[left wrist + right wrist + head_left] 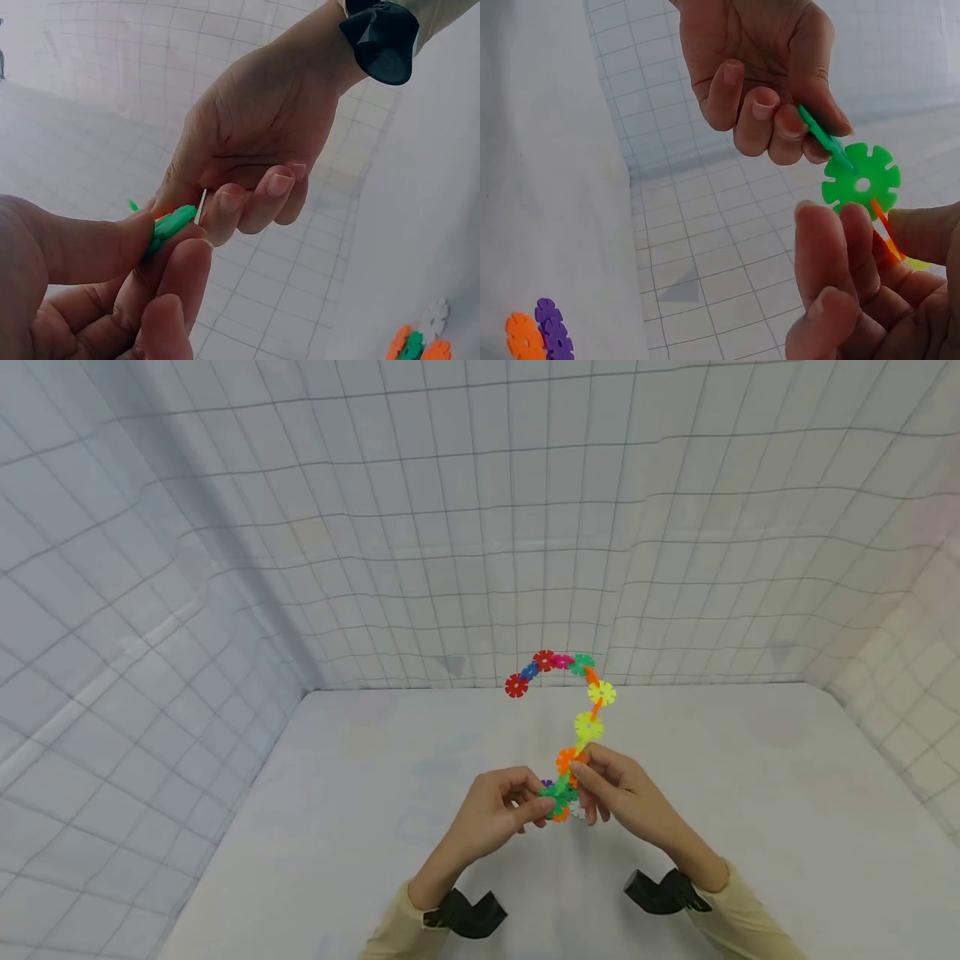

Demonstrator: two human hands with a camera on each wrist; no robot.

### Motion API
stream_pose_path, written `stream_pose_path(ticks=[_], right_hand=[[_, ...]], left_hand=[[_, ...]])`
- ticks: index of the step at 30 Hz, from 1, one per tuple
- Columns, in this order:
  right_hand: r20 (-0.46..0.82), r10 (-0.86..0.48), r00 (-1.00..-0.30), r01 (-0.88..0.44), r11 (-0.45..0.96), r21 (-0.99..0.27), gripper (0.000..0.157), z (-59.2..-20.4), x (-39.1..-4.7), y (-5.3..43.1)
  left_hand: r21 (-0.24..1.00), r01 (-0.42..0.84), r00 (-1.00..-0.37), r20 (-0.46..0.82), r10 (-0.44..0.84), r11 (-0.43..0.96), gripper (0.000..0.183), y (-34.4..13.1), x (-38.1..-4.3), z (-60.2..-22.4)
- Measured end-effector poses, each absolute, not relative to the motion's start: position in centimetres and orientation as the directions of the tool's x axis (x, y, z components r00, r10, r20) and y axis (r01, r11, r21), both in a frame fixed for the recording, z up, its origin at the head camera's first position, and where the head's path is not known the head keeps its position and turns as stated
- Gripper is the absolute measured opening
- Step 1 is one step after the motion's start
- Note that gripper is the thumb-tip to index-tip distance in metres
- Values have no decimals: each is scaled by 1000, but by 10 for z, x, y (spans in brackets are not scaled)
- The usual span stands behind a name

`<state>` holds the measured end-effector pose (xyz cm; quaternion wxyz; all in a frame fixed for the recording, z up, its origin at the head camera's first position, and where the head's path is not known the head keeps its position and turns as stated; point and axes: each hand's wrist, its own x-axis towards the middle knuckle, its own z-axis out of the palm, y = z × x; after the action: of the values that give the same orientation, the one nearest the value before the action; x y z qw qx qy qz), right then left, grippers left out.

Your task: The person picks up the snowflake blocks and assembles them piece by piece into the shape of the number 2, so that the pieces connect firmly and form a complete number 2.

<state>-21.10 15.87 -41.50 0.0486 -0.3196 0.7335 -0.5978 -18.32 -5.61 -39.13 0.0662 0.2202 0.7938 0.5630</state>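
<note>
A curved chain of slotted plastic snowflake discs (588,726), in red, blue, pink, green, orange and yellow, rises beyond the hands in the head view. Thumb and fingers of my right hand (630,793) pinch an orange disc (892,240) near the chain's lower end. A bright green disc (881,176) joins onto that orange one. My left hand (491,810) pinches a darker green disc (825,141) between thumb and fingers. Its edge meets the bright green disc at an angle; how deep the slots engage, I cannot tell.
Below the hands, loose discs lie on the white table (360,760): orange (526,337) and purple (557,339) ones in the right wrist view, plus white (435,319) and green (411,346) ones in the left wrist view. White grid-patterned sheeting (480,527) surrounds the table's back and sides.
</note>
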Motion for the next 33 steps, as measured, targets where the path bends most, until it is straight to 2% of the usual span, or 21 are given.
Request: stream_pose_path(ticks=[7,10,14,19,23,26,33], right_hand=[[188,-615,-766,-342,142,-929,26,-419,-226,166],[103,-620,-778,-309,234,-922,28,-427,-235,173],[42,-587,-809,-320,379,-868,22,-445,-245,178],[53,-543,-838,-399,545,-738,14,-468,-250,173],[62,-519,-853,-434,636,-638,19,-480,-248,164],[64,-494,-867,-427,672,-605,24,-486,-245,157],[88,-454,-887,-418,705,-573,24,-489,-238,148]], left_hand=[[937,255,-917,156,366,240,7,-59,-188,-387],[942,247,-928,162,335,229,8,-63,-194,-395],[951,233,-938,164,304,205,10,-68,-198,-399],[957,221,-946,163,281,189,9,-72,-200,-396],[959,215,-945,156,286,185,7,-71,-195,-384],[959,219,-942,159,294,182,7,-69,-189,-372],[958,235,-935,177,307,163,6,-67,-184,-363]])
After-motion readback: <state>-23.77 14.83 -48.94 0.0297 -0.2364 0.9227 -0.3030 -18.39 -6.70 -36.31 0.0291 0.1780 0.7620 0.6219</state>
